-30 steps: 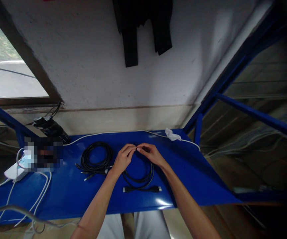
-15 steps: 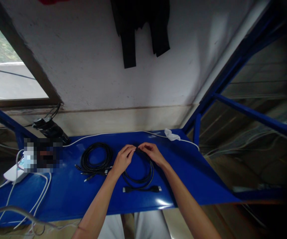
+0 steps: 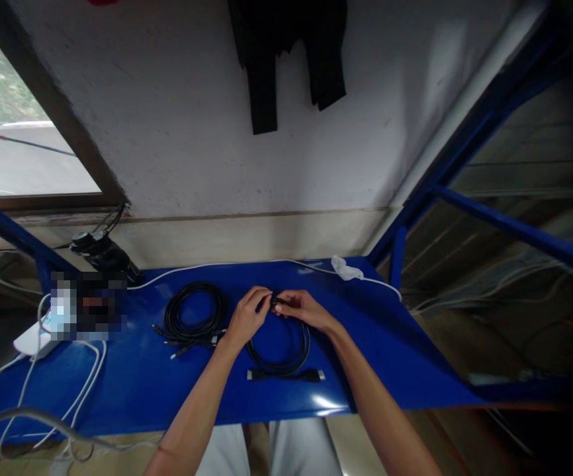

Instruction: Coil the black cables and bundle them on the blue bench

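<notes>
A coiled black cable lies on the blue tabletop, its two connector ends with silvery plugs resting at the near side of the loop. At the far side of that coil, my left hand pinches the cable with thumb and fingertips. My right hand grips the same bundle just to the right, fingers curled and the thumb pressed against it. The fingertips of both hands almost meet. Whether a tie sits between them is too small to make out. Left of my left hand lies another coil of black cables with several plugs toward me.
A white cord runs along the table's back edge to a crumpled white wrap. At the left are a white power strip, loose white cables and a black bundle. Blue frame bars rise at the right.
My right hand has turned and closed further round the cable bundle, its thumb now on it. My left hand stays nearly in place. The whole view has shifted slightly.
</notes>
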### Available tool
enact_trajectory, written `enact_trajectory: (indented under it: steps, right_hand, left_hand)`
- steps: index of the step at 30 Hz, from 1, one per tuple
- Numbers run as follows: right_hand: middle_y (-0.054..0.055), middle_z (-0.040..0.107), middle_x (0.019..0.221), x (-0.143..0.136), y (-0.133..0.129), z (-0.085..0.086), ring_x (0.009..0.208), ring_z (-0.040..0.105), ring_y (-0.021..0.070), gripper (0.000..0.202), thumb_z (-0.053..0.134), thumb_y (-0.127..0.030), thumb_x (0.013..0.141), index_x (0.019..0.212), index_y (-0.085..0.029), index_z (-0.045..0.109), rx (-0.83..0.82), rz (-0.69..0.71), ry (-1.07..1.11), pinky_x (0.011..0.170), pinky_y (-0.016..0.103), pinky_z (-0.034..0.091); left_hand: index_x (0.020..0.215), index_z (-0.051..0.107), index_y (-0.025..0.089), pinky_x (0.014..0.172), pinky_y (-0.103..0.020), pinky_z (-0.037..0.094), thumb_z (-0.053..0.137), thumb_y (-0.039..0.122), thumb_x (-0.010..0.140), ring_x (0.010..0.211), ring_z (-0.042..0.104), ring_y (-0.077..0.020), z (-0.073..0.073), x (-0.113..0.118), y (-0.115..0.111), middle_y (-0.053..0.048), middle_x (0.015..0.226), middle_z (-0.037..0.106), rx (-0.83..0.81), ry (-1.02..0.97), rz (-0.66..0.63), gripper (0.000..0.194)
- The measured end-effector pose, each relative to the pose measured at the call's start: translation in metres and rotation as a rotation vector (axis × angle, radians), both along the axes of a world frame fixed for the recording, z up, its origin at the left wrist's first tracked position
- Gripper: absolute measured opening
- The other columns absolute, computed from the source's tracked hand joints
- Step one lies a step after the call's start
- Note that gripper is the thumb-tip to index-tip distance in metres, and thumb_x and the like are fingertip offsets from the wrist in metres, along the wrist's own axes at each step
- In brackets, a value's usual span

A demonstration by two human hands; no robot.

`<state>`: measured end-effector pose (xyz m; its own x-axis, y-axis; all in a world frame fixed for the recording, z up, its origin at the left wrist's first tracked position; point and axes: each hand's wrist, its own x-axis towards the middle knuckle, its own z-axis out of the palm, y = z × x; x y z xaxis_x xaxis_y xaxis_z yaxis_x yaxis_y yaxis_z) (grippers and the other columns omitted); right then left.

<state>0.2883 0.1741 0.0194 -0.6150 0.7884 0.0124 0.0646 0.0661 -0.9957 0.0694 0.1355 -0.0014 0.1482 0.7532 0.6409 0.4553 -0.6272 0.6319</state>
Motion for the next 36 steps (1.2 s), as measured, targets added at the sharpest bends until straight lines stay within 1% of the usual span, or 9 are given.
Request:
enact_trajectory:
  steps: [2, 7, 11, 17, 23, 27, 30, 33, 36]
  right_hand:
    - [0.004, 0.079, 0.091, -0.0008, 0.0, -0.0019, 0.079, 0.069, 0.0181, 0.041, 0.087, -0.056, 0.086, 0.099, -0.018, 0.08, -0.022, 0.002, 0.005, 0.074, 0.03, 0.055]
    - [0.006, 0.079, 0.091, -0.0021, 0.0003, -0.005, 0.079, 0.07, 0.0167, 0.037, 0.086, -0.052, 0.089, 0.097, -0.017, 0.079, -0.078, 0.005, 0.024, 0.07, 0.027, 0.055]
    - [0.007, 0.078, 0.089, -0.0017, -0.001, -0.0046, 0.073, 0.069, 0.0158, 0.042, 0.085, -0.056, 0.088, 0.094, -0.015, 0.079, -0.143, 0.015, 0.017, 0.065, 0.027, 0.056]
    - [0.008, 0.079, 0.086, -0.001, -0.0025, -0.0015, 0.064, 0.066, 0.0135, 0.045, 0.082, -0.059, 0.091, 0.087, -0.014, 0.078, -0.177, 0.043, -0.012, 0.06, 0.026, 0.054]
    - [0.009, 0.079, 0.089, -0.0008, -0.0033, 0.0026, 0.065, 0.067, 0.0128, 0.044, 0.081, -0.057, 0.094, 0.088, -0.014, 0.078, -0.193, 0.056, -0.021, 0.06, 0.024, 0.053]
    - [0.008, 0.078, 0.09, 0.0, -0.004, 0.0048, 0.068, 0.067, 0.014, 0.042, 0.087, -0.054, 0.087, 0.091, -0.014, 0.078, -0.239, 0.085, -0.012, 0.061, 0.025, 0.054]
    - [0.005, 0.074, 0.082, 0.0009, -0.0039, 0.0041, 0.067, 0.066, 0.0144, 0.039, 0.089, -0.052, 0.085, 0.088, -0.014, 0.077, -0.28, 0.099, -0.001, 0.063, 0.026, 0.054]
    - [0.001, 0.067, 0.071, 0.0017, -0.0025, 0.0006, 0.062, 0.062, 0.0132, 0.038, 0.086, -0.051, 0.089, 0.08, -0.016, 0.072, -0.295, 0.106, 0.013, 0.063, 0.026, 0.052]
    - [-0.001, 0.063, 0.067, 0.002, -0.0002, -0.0048, 0.06, 0.058, 0.0127, 0.039, 0.083, -0.049, 0.09, 0.075, -0.017, 0.067, -0.286, 0.123, 0.044, 0.062, 0.026, 0.05]
  left_hand:
    - [0.12, 0.073, 0.022, 0.098, -0.039, 0.063, 0.055, 0.024, 0.111, 0.107, 0.074, -0.022, 0.0009, 0.0005, -0.0004, -0.011, 0.113, 0.074, -0.001, 0.006, 0.001, 0.02]
    - [0.119, 0.073, 0.021, 0.097, -0.039, 0.062, 0.056, 0.022, 0.11, 0.105, 0.074, -0.0219, 0.0036, 0.0012, -0.0021, -0.011, 0.111, 0.075, 0.005, 0.017, 0.003, 0.019]
    - [0.116, 0.073, 0.021, 0.098, -0.04, 0.061, 0.057, 0.02, 0.108, 0.105, 0.074, -0.0221, 0.0048, 0.0006, -0.0033, -0.01, 0.109, 0.075, 0.009, 0.053, 0.003, 0.017]
    - [0.112, 0.073, 0.022, 0.096, -0.038, 0.061, 0.061, 0.016, 0.104, 0.103, 0.075, -0.022, 0.0061, 0.0008, -0.0049, -0.009, 0.107, 0.076, 0.011, 0.066, -0.016, 0.016]
    - [0.114, 0.074, 0.023, 0.097, -0.039, 0.062, 0.065, 0.016, 0.101, 0.105, 0.075, -0.0229, 0.0072, -0.0003, -0.0052, -0.009, 0.109, 0.077, 0.042, 0.082, -0.052, 0.018]
    - [0.121, 0.073, 0.022, 0.099, -0.043, 0.062, 0.068, 0.017, 0.099, 0.108, 0.075, -0.0252, 0.0072, -0.0035, -0.0055, -0.011, 0.116, 0.077, 0.041, 0.134, -0.087, 0.023]
    - [0.123, 0.072, 0.022, 0.1, -0.044, 0.062, 0.068, 0.018, 0.097, 0.11, 0.074, -0.026, 0.0076, -0.0051, -0.0057, -0.012, 0.118, 0.076, 0.029, 0.159, -0.118, 0.027]
    - [0.124, 0.072, 0.022, 0.1, -0.044, 0.063, 0.068, 0.018, 0.098, 0.111, 0.074, -0.0256, 0.0087, -0.0056, -0.0054, -0.012, 0.119, 0.076, 0.029, 0.154, -0.139, 0.027]
    - [0.125, 0.072, 0.022, 0.101, -0.042, 0.063, 0.068, 0.018, 0.098, 0.113, 0.073, -0.0249, 0.0092, -0.0057, -0.005, -0.011, 0.121, 0.076, 0.032, 0.145, -0.164, 0.027]
